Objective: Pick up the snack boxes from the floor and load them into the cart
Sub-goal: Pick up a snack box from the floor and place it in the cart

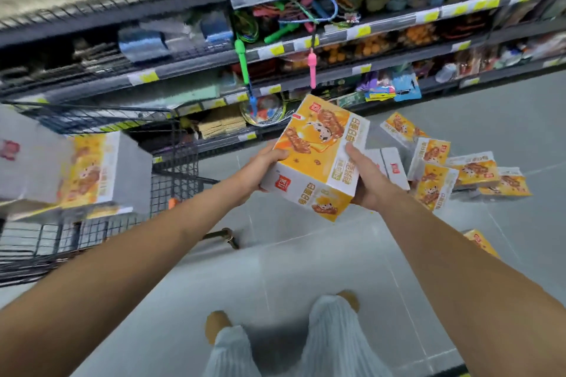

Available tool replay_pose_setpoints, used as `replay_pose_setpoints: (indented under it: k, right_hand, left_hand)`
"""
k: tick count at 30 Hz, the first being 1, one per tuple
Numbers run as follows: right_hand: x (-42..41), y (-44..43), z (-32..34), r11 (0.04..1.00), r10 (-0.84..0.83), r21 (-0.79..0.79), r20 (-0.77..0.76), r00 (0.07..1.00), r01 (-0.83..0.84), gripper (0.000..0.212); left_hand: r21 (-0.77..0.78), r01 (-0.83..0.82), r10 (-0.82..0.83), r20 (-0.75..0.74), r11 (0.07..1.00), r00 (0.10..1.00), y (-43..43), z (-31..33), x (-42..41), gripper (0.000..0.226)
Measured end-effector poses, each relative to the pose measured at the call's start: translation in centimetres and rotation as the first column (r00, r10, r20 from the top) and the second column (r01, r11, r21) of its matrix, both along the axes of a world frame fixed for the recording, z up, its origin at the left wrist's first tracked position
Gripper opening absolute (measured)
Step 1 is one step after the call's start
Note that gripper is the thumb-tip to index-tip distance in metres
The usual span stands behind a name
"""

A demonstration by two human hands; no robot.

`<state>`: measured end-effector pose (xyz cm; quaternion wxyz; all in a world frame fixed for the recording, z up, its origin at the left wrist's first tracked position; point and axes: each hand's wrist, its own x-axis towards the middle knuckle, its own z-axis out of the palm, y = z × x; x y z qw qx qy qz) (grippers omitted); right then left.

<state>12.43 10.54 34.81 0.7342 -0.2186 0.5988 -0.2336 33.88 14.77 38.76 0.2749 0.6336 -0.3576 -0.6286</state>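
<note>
Our left hand [264, 169] and right hand [369, 182] clamp their fingers on the sides of an orange snack box [318, 153] with red logo and Chinese writing, beside the cart [173, 184], other boxes [435, 154] on the floor [306, 269] beyond, then shelves [382, 62] with yellow tags.

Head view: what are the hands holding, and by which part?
One snack box: left hand grips its left edge, right hand grips its right side.

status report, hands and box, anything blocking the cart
Left grip and right grip hold one snack box, lifted. Cart at left, loaded boxes inside. Floor pile at right. Nothing seen in the way.
</note>
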Motion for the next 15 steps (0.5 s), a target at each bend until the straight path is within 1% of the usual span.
replay_pose_setpoints:
  k: [2, 4, 5, 7, 8, 12, 15]
  right_hand:
    - [5.7, 1.3, 1.6, 0.998, 0.050, -0.044, -0.033, 0.998, -0.052, 0.031]
    - [9.9, 2.2, 2.5, 0.995, 0.074, -0.070, -0.035, 0.997, -0.077, 0.031]
    - [12.8, 2.9, 2.7, 0.989, 0.106, -0.101, -0.033, 0.994, -0.109, 0.032]
    - [17.3, 4.2, 3.0, 0.984, 0.135, -0.116, -0.029, 0.990, -0.137, 0.035]
    - [20.2, 5.2, 3.2, 0.980, 0.157, -0.121, -0.030, 0.987, -0.160, 0.037]
    - [28.4, 7.7, 3.8, 0.966, 0.231, -0.111, -0.029, 0.973, -0.232, 0.045]
    - [33.4, 9.1, 4.3, 0.947, 0.311, -0.068, -0.037, 0.950, -0.313, 0.045]
  left_hand:
    - [-0.013, -0.065, 0.065, -0.038, 0.998, 0.997, 2.8, 0.8, 5.3, 0.039]
    - [-0.026, -0.118, 0.116, -0.076, 0.993, 0.990, 4.7, 1.1, 9.2, 0.050]
    - [-0.034, -0.154, 0.150, -0.089, 0.988, 0.985, 6.0, 1.4, 11.8, 0.048]
    - [-0.059, -0.212, 0.205, -0.108, 0.976, 0.973, 8.1, 1.7, 15.8, 0.028]
    - [-0.071, -0.255, 0.247, -0.108, 0.964, 0.963, 9.5, 1.7, 18.4, 0.025]
    - [-0.085, -0.430, 0.419, -0.122, 0.899, 0.900, 13.2, 1.9, 25.3, 0.029]
    - [-0.050, -0.551, 0.541, -0.140, 0.833, 0.830, 15.4, 1.6, 29.8, 0.027]
